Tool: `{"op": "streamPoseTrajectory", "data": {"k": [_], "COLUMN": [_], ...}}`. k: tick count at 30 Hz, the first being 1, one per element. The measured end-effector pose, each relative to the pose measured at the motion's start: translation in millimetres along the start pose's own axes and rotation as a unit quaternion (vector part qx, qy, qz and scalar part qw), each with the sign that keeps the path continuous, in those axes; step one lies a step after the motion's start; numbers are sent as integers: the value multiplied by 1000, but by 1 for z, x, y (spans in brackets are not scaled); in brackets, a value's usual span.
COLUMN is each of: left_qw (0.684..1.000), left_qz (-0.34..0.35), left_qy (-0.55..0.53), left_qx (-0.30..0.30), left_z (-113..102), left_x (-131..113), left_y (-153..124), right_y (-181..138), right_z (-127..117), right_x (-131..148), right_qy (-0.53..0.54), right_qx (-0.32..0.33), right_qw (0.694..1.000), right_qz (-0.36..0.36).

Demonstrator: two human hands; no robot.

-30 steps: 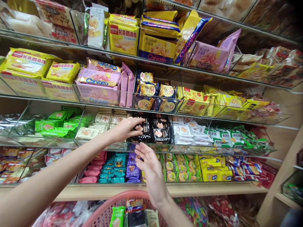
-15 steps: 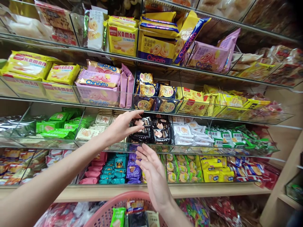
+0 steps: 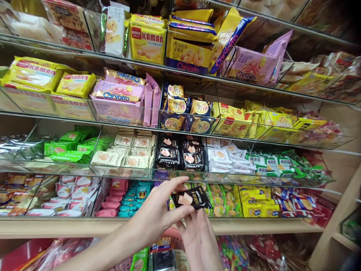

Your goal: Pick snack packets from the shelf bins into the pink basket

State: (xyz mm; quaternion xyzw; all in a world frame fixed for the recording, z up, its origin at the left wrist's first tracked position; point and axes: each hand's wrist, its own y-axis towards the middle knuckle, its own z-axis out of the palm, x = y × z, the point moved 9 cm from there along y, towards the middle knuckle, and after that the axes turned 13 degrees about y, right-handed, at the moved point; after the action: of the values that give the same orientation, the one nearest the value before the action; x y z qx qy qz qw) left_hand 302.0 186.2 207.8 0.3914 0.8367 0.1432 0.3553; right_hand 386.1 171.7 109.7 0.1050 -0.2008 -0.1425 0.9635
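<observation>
My left hand point(image 3: 166, 205) pinches a small black snack packet point(image 3: 193, 198) with a wafer picture, thumb across its front edge and fingers behind. Just below it is my right hand point(image 3: 199, 239), its fingers stretched up to the packet's lower edge; whether they touch it I cannot tell. More black packets point(image 3: 168, 154) of the same kind lie stacked in a clear shelf compartment above my hands. Partly hidden under my wrists is a pink basket point(image 3: 175, 233). In it are a green packet point(image 3: 140, 259), a dark packet point(image 3: 163, 260) and a cream packet point(image 3: 182, 259).
Beside the black stacks are cream packets point(image 3: 135, 150) on the left and white packets point(image 3: 220, 158) on the right. Clear dividers and front lips point(image 3: 180, 175) edge the compartments. A wooden ledge point(image 3: 262, 226) runs beneath, with bagged sweets point(image 3: 232, 252) below.
My left hand has come down from the black packets' compartment with one packet in it. My right hand has shifted down and right, and the left arm now covers more of the basket.
</observation>
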Motion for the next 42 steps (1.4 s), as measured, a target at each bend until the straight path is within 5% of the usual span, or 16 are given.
{"op": "streamPoseTrajectory", "data": {"k": [7,10,14,18,25,42], "left_qw": [996,978,910,860,826,831], "left_qz": [32,111,164,141,122,131], "left_qy": [79,174,356,486,550,540], "left_qx": [31,-33,-134,-67,-8,-16], "left_z": [11,-20,-81,-100,-83,-77], "left_x": [-6,-16,-7,25,35,41], "left_y": [-4,11,54,96,112,124], "right_y": [-3,-5,-11,-16,-22,-29], "right_z": [-25,-32,-35,-35,-45,-51], "right_x": [-2,-3,-7,-14,-30,-39], "right_qy": [24,31,26,31,59,62], "right_qx": [-56,-79,-95,-96,-120,-129], "right_qw": [998,995,990,986,976,971], "right_qz": [27,49,99,134,169,190]}}
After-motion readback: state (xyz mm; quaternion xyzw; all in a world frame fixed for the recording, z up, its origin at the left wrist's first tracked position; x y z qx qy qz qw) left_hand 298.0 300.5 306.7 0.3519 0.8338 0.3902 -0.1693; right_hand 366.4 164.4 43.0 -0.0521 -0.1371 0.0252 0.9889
